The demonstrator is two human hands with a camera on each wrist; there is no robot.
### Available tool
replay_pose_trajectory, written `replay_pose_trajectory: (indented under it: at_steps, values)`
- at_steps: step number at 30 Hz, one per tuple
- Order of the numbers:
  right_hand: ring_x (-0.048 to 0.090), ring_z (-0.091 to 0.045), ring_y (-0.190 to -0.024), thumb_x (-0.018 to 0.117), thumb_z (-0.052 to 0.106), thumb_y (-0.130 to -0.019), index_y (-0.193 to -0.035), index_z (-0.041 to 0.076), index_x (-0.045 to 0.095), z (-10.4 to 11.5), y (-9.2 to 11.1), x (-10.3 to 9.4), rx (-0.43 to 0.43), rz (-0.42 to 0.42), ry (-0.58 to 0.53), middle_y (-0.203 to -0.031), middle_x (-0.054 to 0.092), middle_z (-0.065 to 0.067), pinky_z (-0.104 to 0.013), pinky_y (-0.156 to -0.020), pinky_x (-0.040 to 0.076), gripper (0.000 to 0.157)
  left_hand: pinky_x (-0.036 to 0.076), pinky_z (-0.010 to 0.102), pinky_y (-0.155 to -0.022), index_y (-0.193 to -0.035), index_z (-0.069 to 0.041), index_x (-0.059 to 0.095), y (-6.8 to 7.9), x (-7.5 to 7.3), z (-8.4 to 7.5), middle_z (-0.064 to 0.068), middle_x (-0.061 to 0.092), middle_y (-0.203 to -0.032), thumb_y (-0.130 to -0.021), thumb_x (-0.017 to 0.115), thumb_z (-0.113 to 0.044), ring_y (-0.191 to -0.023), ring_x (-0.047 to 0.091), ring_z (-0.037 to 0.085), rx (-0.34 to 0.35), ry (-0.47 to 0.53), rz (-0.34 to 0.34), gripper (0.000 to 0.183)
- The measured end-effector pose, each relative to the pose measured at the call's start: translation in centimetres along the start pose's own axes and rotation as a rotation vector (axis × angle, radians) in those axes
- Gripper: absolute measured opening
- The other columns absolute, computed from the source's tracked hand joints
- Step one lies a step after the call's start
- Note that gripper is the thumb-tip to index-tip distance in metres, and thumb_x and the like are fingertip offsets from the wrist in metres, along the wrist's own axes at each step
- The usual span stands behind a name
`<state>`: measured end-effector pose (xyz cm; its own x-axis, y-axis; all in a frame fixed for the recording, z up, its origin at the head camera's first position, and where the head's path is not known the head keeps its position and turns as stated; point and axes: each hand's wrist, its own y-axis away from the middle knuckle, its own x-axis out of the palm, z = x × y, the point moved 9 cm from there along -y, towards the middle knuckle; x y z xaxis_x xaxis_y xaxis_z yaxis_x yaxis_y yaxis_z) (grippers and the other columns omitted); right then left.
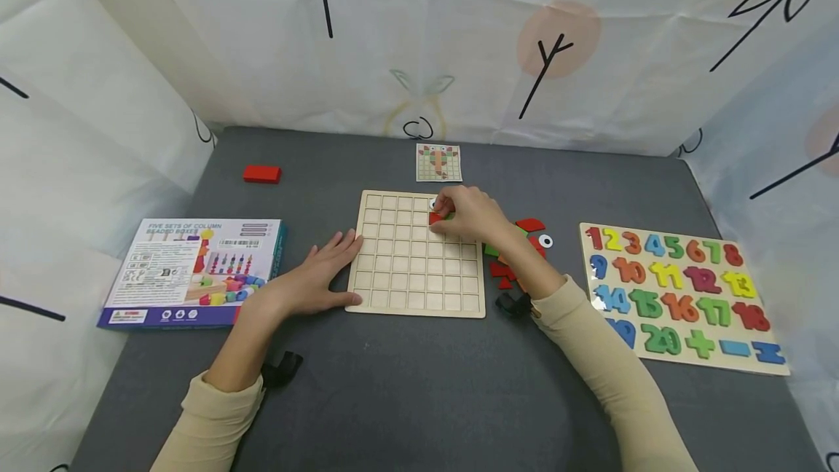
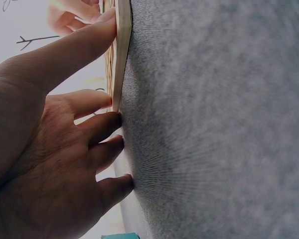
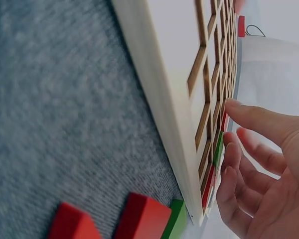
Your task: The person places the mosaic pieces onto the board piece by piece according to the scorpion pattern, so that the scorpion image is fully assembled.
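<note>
A pale wooden board with a grid of square recesses lies in the middle of the grey table. My left hand rests at its left edge, fingers spread and thumb touching the lower left side. Over the board's far right part, my right hand pinches a small red piece between thumb and fingertips, low over the grid. A white eye disc shows beside the fingertips. In the right wrist view a green piece and another red piece lie on the board, partly behind the fingers.
Loose red and green pieces and an eye disc lie right of the board, partly under my right forearm. A pattern card is behind it. A boxed toy, a red block and a number board stand around.
</note>
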<state>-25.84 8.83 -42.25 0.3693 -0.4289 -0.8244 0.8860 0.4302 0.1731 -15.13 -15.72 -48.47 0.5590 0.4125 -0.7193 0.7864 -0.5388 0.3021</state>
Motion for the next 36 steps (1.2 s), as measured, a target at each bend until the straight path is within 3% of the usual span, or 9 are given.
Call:
replay_pose_trajectory:
  at_steps: [7,13,18,25,33,36]
  values:
    - [0.073,-0.023,-0.09,0.087,0.019,-0.092,-0.108,0.009,0.075,0.2,0.8,-0.7,-0.066,-0.008,-0.085,-0.101,0.081,-0.005,-0.037,-0.081,0.053,0.022,0.004,0.076,-0.132,-0.176,-0.018,0.014,0.3,-0.4,-0.5,0.011,0.007,-0.185,-0.096,0.078,-0.057,-0.173,0.001,0.04,0.008,0.017,-0.004,0.109]
    - [0.076,-0.029,-0.092,0.085,0.014,-0.093,-0.111,0.005,0.075,-0.8,1.8,-1.7,-0.085,-0.013,-0.126,-0.107,0.079,-0.013,-0.042,-0.085,0.061,0.022,0.004,0.075,-0.133,-0.176,-0.018,0.014,0.1,-0.2,-0.1,0.009,0.006,-0.186,-0.096,0.079,-0.055,-0.173,0.0,0.038,-0.01,0.0,0.01,0.11]
    - [0.07,-0.023,-0.077,0.084,0.012,-0.094,-0.113,0.003,0.074,-2.1,3.1,-2.4,-0.056,-0.015,-0.152,-0.106,0.076,-0.015,-0.032,-0.071,0.054,0.023,0.005,0.078,-0.131,-0.176,-0.016,0.016,0.3,-0.3,-0.5,0.012,0.009,-0.185,-0.096,0.079,-0.053,-0.173,0.003,0.042,0.02,0.021,-0.012,0.109]
    - [0.067,-0.021,-0.075,0.083,0.009,-0.094,-0.114,0.001,0.075,-4.5,4.8,-2.9,-0.031,-0.005,-0.157,-0.105,0.075,-0.015,-0.025,-0.064,0.052,0.023,0.003,0.081,-0.129,-0.176,-0.013,0.016,0.9,-0.8,-1.6,0.017,0.008,-0.184,-0.097,0.078,-0.053,-0.172,0.001,0.045,0.047,0.055,-0.011,0.108]
    - [0.068,-0.018,-0.079,0.084,0.01,-0.094,-0.119,0.003,0.077,-7.0,7.4,-3.6,-0.013,0.056,-0.094,-0.107,0.078,-0.013,-0.025,-0.073,0.054,0.027,0.006,0.079,-0.13,-0.176,-0.02,0.014,0.4,-0.2,-0.6,0.013,0.008,-0.185,-0.096,0.076,-0.061,-0.172,0.002,0.042,0.03,0.012,-0.009,0.11]
    - [0.067,-0.016,-0.076,0.084,0.012,-0.095,-0.12,0.002,0.077,-7.7,8.2,-3.9,-0.003,0.072,-0.072,-0.108,0.079,-0.014,-0.026,-0.07,0.052,0.027,0.005,0.08,-0.129,-0.176,-0.016,0.014,0.7,-0.7,-1.4,0.016,0.007,-0.185,-0.097,0.077,-0.057,-0.171,0.002,0.046,0.032,0.023,-0.001,0.109]
